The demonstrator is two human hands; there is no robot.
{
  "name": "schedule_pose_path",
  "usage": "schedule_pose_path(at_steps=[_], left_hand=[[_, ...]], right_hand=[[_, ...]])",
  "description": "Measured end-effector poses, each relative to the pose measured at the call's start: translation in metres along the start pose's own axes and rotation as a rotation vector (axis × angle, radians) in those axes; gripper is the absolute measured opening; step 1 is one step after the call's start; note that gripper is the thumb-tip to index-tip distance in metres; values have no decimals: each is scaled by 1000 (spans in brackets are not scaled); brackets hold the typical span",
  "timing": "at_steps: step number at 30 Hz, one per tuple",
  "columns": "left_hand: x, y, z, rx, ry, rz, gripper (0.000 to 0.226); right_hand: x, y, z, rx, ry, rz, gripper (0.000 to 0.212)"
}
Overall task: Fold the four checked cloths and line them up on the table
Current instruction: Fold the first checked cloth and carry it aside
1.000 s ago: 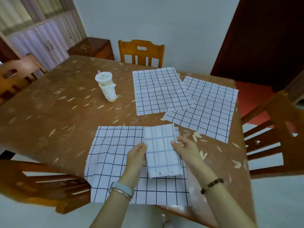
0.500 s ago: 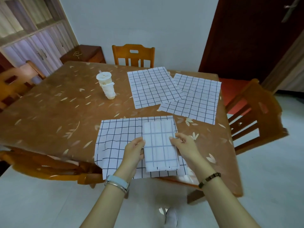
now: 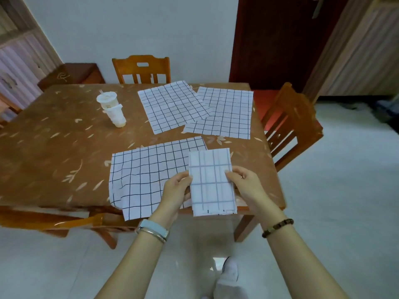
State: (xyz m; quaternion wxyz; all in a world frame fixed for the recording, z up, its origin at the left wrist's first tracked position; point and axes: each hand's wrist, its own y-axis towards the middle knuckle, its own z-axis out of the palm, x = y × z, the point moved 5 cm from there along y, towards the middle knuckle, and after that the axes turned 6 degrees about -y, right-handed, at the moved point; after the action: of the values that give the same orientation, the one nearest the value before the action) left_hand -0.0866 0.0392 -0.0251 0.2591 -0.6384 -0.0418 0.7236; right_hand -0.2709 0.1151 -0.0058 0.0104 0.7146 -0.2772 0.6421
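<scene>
Left hand (image 3: 176, 187) and right hand (image 3: 245, 183) pinch opposite edges of the folded white checked cloth (image 3: 211, 182), lifted clear, likely for placing; three flat checked cloths lie beyond and beside.

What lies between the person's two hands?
The folded checked cloth, held at its side edges by the left hand and right hand, in the head view.

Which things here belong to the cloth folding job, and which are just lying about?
Job: folded white checked cloth in left hand and right hand; three flat white checked cloths; brown leaf-patterned table.
Lying about: white lidded plastic cup; orange wooden chairs; dark wooden cabinet.
</scene>
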Motion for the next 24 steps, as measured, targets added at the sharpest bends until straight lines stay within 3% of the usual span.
schedule_pose_path(at_steps=[9,24], left_hand=[[14,0,80,147,97,-49,20],[71,-30,277,397,235,-70,20]], right_hand=[[-26,-29,-79,-181,40,35,14],[-94,-89,-263,-437,214,117,18]])
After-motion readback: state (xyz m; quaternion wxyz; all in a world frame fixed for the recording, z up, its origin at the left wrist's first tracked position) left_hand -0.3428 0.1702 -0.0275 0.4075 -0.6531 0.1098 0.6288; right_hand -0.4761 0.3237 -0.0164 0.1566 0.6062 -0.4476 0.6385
